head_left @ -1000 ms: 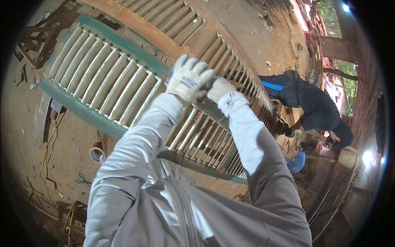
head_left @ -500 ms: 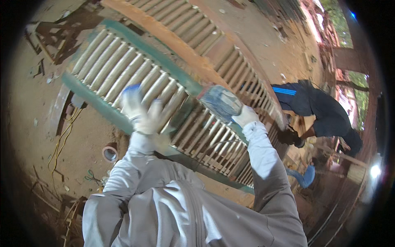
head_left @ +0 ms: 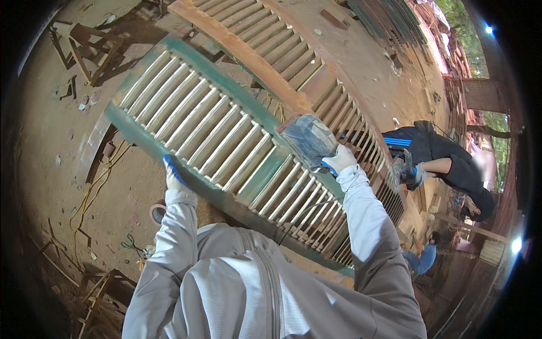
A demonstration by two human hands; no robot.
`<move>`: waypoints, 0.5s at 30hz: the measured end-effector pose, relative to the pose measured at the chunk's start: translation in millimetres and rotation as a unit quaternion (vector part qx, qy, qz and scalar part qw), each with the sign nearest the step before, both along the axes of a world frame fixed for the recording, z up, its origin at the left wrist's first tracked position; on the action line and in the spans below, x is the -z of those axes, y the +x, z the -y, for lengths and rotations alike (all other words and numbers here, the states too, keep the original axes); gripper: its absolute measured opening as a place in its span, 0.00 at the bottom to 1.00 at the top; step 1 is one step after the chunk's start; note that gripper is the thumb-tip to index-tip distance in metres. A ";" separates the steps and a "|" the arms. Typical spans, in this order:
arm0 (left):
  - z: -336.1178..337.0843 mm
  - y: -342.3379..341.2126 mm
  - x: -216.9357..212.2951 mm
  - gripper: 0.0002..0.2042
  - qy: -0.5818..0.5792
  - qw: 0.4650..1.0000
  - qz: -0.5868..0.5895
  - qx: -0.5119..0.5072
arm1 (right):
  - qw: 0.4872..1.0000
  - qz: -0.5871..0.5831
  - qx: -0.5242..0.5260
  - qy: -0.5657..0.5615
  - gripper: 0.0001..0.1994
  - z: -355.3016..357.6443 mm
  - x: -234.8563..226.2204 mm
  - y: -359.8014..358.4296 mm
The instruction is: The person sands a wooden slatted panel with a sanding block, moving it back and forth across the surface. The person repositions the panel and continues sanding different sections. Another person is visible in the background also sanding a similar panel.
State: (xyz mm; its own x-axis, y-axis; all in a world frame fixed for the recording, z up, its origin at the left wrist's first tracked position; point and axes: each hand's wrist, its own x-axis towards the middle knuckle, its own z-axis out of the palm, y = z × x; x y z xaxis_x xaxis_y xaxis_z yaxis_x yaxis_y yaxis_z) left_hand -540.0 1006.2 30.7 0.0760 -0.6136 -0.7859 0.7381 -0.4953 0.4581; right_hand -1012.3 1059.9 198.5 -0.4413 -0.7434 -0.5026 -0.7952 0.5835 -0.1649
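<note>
A green-framed louvered shutter (head_left: 262, 175) with pale, worn slats lies slantwise in front of me. My right hand (head_left: 342, 160), in a white and blue work glove, is closed round the rear of a dusty blue-grey power sander (head_left: 308, 141). The sander rests on the shutter, by its far rail and middle crosspiece. At the near left edge of the frame is my left hand (head_left: 176, 179), gloved the same way and seen side-on. It grips the frame edge, with some fingers hidden. A dark cord crosses the slats below the sander.
Beyond lies a second, brownish louvered shutter (head_left: 282, 90). At right, a person in dark clothes (head_left: 446, 161) bends over with a gloved hand at a grey tool (head_left: 402, 168). Another person in blue (head_left: 422, 260) is lower down. A tape roll (head_left: 158, 212) and yellow cord (head_left: 93, 192) lie left.
My left hand has come off the slats and moved left to the near frame edge. The sander stays in my right hand, slightly shifted in view. The other person's gloved hand and tool now show.
</note>
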 end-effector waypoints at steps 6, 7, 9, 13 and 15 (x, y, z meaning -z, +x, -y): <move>-21.8 31.4 14.1 0.22 0.013 0.999 0.028 0.029 | 0.997 -0.043 -0.059 0.028 0.34 -4.8 10.8 30.8; -29.1 42.6 19.9 0.20 -0.037 0.999 -0.012 0.033 | 0.997 -0.047 -0.056 0.038 0.33 6.8 2.3 44.8; -19.3 94.5 62.2 0.21 -0.059 0.964 0.236 0.104 | 0.997 -0.049 -0.053 0.038 0.32 19.1 5.8 56.9; 47.6 21.8 -67.5 0.27 -0.243 0.877 0.410 0.059 | 0.998 -0.007 -0.060 -0.003 0.30 65.6 11.6 88.2; 87.3 -40.5 -140.0 0.28 -0.310 0.866 0.358 0.163 | 0.997 0.003 -0.077 -0.001 0.27 92.2 18.1 96.5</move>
